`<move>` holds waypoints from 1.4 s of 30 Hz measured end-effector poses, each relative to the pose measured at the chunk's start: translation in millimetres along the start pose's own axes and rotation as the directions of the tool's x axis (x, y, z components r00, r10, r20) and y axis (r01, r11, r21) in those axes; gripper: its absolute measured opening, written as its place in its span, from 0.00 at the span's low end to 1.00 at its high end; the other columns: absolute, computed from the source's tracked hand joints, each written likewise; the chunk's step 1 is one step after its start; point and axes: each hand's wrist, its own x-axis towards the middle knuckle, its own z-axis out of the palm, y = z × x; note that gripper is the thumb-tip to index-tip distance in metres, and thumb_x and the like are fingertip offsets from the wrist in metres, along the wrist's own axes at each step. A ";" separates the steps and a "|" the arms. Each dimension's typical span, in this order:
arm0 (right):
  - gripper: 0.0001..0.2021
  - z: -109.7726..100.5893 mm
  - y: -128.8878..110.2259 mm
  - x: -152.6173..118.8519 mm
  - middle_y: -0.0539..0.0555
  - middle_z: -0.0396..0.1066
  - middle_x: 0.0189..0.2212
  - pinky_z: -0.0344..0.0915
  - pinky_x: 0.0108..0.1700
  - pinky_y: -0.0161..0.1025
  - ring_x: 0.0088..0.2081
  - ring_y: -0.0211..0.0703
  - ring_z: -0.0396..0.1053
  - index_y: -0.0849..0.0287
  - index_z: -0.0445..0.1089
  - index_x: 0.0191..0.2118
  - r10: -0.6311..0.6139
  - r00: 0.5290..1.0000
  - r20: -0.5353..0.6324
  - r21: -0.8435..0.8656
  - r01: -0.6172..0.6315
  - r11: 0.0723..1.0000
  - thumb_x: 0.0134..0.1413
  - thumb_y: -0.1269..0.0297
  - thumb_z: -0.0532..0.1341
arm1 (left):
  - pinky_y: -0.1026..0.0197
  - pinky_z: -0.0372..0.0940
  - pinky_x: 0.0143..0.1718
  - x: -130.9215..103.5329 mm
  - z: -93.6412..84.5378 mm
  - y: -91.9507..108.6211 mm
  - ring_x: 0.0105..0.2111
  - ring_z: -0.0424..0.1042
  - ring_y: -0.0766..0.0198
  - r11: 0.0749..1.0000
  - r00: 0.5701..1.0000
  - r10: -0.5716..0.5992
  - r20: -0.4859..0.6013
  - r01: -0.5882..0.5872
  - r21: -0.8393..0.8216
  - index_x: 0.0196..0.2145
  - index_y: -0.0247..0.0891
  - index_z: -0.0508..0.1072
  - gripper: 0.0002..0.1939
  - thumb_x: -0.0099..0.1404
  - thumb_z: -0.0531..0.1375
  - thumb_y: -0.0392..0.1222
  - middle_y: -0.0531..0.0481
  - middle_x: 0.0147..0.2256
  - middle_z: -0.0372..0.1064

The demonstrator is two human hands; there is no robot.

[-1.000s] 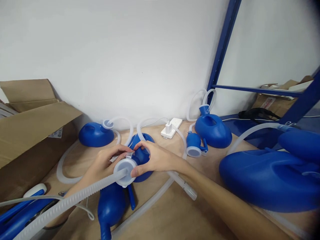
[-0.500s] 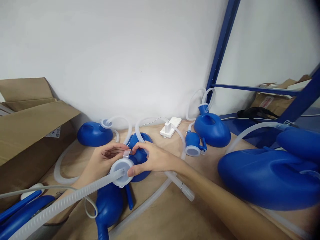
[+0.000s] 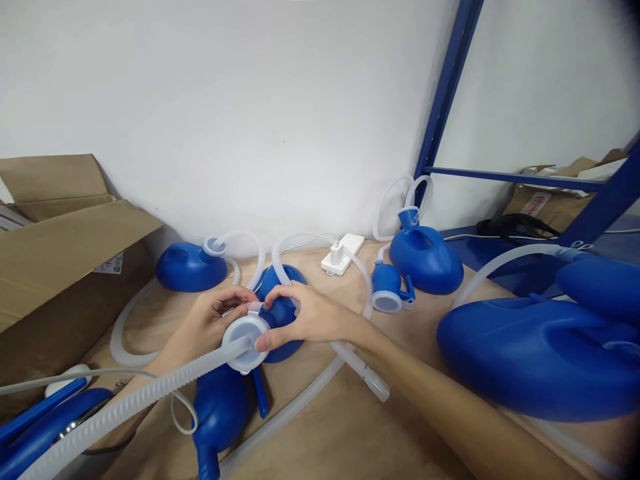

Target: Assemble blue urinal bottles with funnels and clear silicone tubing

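Brown tbl [image 3: 340, 427] — L hand [image 3: 213, 320], R hand [image 3: 313, 317] — pinch grip on transl. lid [image 3: 239, 329]

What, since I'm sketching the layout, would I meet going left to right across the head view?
Cardboard box, left hand, right hand, small blue vessel, large blue bottle at the front right.

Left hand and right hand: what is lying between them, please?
In the head view, a clear tab and, nearer the camera, the white lid lie between the left hand and the right hand.
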 end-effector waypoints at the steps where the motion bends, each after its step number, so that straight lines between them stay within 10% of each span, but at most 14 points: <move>1: 0.32 0.3 -0.1 0.0 0.50 0.71 0.50 0.67 0.48 0.46 0.50 0.52 0.70 0.48 0.74 0.46 0.000 1.000 0.003 0.004 0.000 1.000 0.37 0.38 0.75 | 0.61 0.68 0.29 -0.3 0.3 -0.2 0.28 0.74 0.60 1.000 1.000 -0.010 -0.009 0.010 -0.013 0.31 0.38 0.79 0.16 0.60 0.67 0.54 0.48 0.28 0.77; 11: 0.27 -1.2 -5.7 -2.0 0.50 0.72 0.47 0.66 0.45 0.42 0.47 0.49 0.69 0.49 0.75 0.45 0.021 1.000 0.018 0.031 -0.022 0.999 0.39 0.42 0.76 | 0.64 0.69 0.32 -1.2 -12.3 -13.4 0.31 0.75 0.62 0.982 0.989 -0.081 0.123 0.100 -0.161 0.35 0.38 0.80 0.16 0.60 0.71 0.54 0.47 0.34 0.78; 29: 0.22 4.6 -5.0 -3.2 0.47 0.71 0.41 0.61 0.41 0.37 0.41 0.43 0.66 0.51 0.77 0.40 -0.005 0.998 -0.068 0.057 0.009 0.998 0.42 0.44 0.75 | 0.63 0.67 0.35 -1.0 1.4 -39.8 0.33 0.71 0.63 0.972 0.994 0.102 0.046 -0.090 -0.219 0.36 0.38 0.75 0.16 0.66 0.67 0.55 0.48 0.34 0.72; 42: 0.22 7.0 -4.1 -2.8 0.47 0.71 0.36 0.61 0.41 0.37 0.41 0.43 0.67 0.54 0.74 0.37 -0.028 0.997 -0.071 0.047 0.031 0.998 0.44 0.42 0.73 | 0.61 0.69 0.43 0.9 -10.6 -16.1 0.42 0.74 0.58 0.985 0.981 0.049 0.188 -0.016 -0.174 0.38 0.41 0.79 0.13 0.66 0.67 0.53 0.47 0.43 0.74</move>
